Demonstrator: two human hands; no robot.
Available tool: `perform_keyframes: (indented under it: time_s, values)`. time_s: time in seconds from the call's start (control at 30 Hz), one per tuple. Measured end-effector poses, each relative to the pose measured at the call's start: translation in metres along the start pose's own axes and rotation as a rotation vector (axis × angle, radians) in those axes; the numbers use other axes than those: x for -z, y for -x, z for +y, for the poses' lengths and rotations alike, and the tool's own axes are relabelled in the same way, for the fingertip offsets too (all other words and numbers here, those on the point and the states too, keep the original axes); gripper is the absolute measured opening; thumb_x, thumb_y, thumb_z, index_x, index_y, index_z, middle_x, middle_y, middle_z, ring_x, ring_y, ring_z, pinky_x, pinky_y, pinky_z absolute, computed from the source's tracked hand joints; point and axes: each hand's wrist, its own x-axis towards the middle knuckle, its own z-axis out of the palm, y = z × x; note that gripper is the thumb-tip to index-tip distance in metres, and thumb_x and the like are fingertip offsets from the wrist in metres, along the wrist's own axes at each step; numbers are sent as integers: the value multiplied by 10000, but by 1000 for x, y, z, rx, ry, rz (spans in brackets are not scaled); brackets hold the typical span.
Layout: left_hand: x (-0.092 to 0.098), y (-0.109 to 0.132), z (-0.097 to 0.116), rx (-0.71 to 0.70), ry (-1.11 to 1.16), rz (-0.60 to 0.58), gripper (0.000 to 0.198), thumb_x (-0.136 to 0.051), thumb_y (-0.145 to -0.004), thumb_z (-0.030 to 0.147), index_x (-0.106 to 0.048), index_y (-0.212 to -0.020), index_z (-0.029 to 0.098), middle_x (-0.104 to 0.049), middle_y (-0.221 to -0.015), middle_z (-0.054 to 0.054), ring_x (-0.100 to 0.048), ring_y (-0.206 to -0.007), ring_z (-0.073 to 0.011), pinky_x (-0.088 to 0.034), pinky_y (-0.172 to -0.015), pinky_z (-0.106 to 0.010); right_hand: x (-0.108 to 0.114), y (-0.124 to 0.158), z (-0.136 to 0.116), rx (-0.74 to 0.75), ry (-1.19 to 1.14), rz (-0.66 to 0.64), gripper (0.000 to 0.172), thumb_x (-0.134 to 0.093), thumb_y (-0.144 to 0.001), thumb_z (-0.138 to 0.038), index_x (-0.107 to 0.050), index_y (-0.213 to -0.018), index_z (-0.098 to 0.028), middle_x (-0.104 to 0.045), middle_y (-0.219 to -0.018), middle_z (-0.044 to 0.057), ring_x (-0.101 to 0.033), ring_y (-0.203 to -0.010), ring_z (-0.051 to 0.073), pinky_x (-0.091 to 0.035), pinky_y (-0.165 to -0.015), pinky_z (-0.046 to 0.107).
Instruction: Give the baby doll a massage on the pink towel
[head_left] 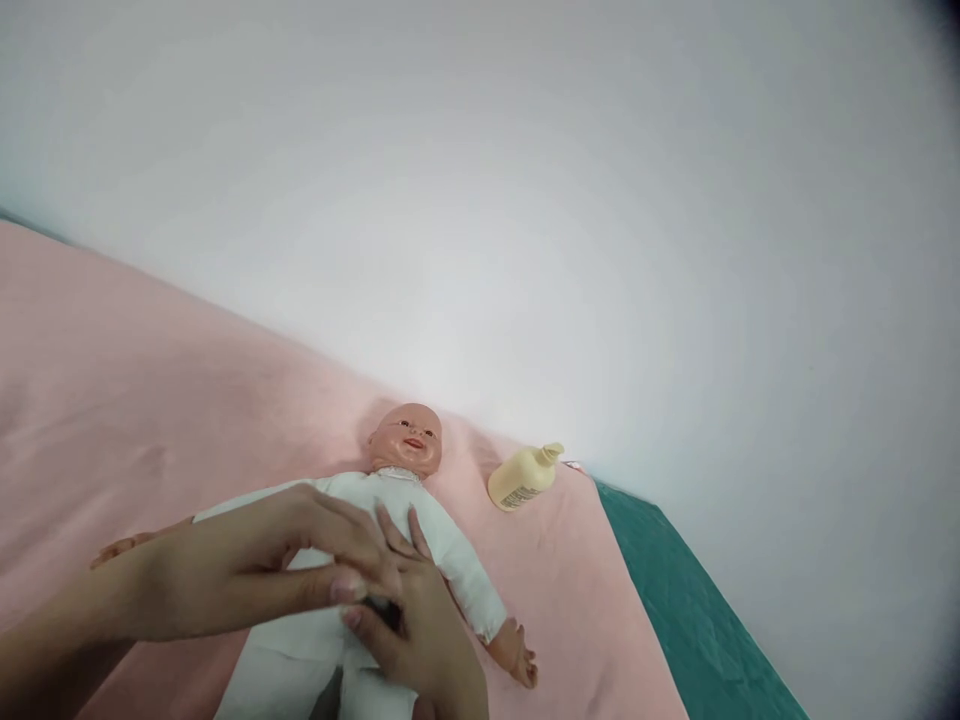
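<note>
A baby doll (409,440) in a white suit lies on its back on a pink cloth (135,420). Both my hands are over its torso. My left hand (255,570) reaches in from the left, with its fingers and thumb pinched together over the fingers of my right hand. A small dark thing shows at the pinch, and I cannot make out what it is. My right hand (424,625) comes up from below. Its fingers are stretched out flat on the doll's chest. The doll's arms stick out to either side.
A cream-yellow bottle (523,478) lies on its side on the pink cloth, to the right of the doll's head. A teal surface (690,620) shows beyond the cloth's right edge. A plain white wall (525,200) stands behind.
</note>
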Motion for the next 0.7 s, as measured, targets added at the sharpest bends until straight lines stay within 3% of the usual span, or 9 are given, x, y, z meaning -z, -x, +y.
perform_keyframes:
  time_s: [0.1,0.17,0.27,0.47,0.63,0.7]
  values:
    - [-8,-2,6,16,61,-212,245,-647,-967,332,-764,-1180,303,-775,-1144,4,-703,-1098,-180,-513,-985,-219,-2,1,9,-87,-144,51,540,-657,-957,-311,-509,-1464,-422,-421,-1570,-52,-175,-1541,279,-4,-1273,552]
    - [-10,0,6,96,81,-321,246,-664,-951,346,-755,-1179,363,-758,-1182,43,-694,-1132,-193,-504,-1017,-251,-4,1,15,-121,-175,121,486,-596,-999,-376,-497,-1472,-422,-408,-1578,-47,-157,-1547,280,-7,-1270,567]
    - [-8,7,-1,182,33,-331,284,-638,-963,359,-712,-1229,421,-703,-1278,80,-642,-1238,-230,-455,-1104,-335,-8,2,21,-191,-152,201,461,-518,-1035,-444,-450,-1491,-438,-341,-1609,-41,-180,-1544,300,-11,-1248,631]
    - [-6,10,-8,329,-213,-427,419,-637,-956,397,-593,-1372,424,-563,-1438,88,-514,-1373,-245,-322,-1194,-348,-15,3,43,-282,-57,377,478,-435,-1061,-431,-385,-1534,-383,-337,-1616,-12,-189,-1545,294,4,-1236,654]
    - [-24,-3,-22,239,-255,-356,683,-830,-787,465,-552,-1409,420,-525,-1470,30,-418,-1422,-325,-242,-1213,-484,-16,6,56,-282,-105,561,511,-353,-1066,-484,-466,-1516,-269,-378,-1606,67,-259,-1531,275,-82,-1251,616]
    - [-28,-6,-37,228,-321,-329,678,-807,-820,440,-516,-1433,440,-469,-1517,26,-373,-1446,-330,-214,-1213,-532,-16,7,57,-323,-167,643,548,-358,-1058,-517,-475,-1513,-233,-386,-1603,90,-282,-1524,275,-152,-1249,598]
